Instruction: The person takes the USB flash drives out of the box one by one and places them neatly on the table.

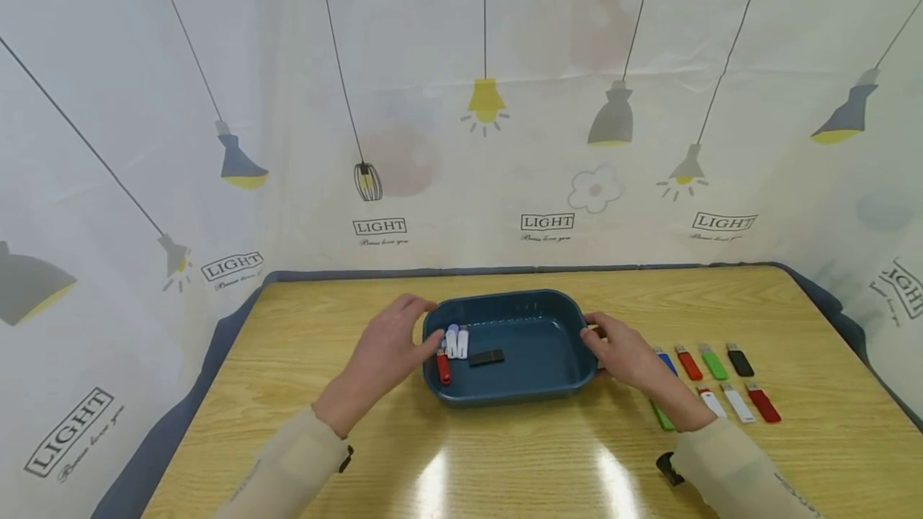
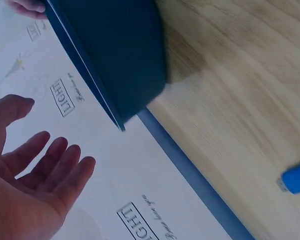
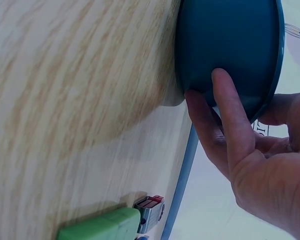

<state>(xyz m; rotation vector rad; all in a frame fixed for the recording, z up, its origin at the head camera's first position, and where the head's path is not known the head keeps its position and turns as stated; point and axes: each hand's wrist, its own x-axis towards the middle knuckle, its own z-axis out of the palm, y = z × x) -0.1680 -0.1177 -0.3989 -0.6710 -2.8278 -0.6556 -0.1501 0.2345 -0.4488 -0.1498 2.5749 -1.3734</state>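
A dark blue rectangular plastic bin [image 1: 530, 391] sits on the wooden table. Inside its left end lie a red USB stick [image 1: 443, 368], white USB sticks [image 1: 462, 343] and a black one [image 1: 486, 358]. My left hand [image 1: 385, 347] is at the bin's left end, thumb toward the rim. In the left wrist view that hand [image 2: 44, 175] has loosely bent fingers and a gap between it and the bin [image 2: 124, 45]. My right hand [image 1: 620, 351] grips the bin's right end. The right wrist view shows fingers [image 3: 232, 110] on the outer wall and the thumb across the rim.
Right of the bin, USB sticks lie in two rows: a red one [image 1: 688, 363], a green one [image 1: 714, 363], a black one [image 1: 739, 360] and several more, some partly behind my right forearm. A blue USB stick [image 2: 296, 178] appears in the left wrist view. A printed curtain [image 1: 461, 183] borders the table.
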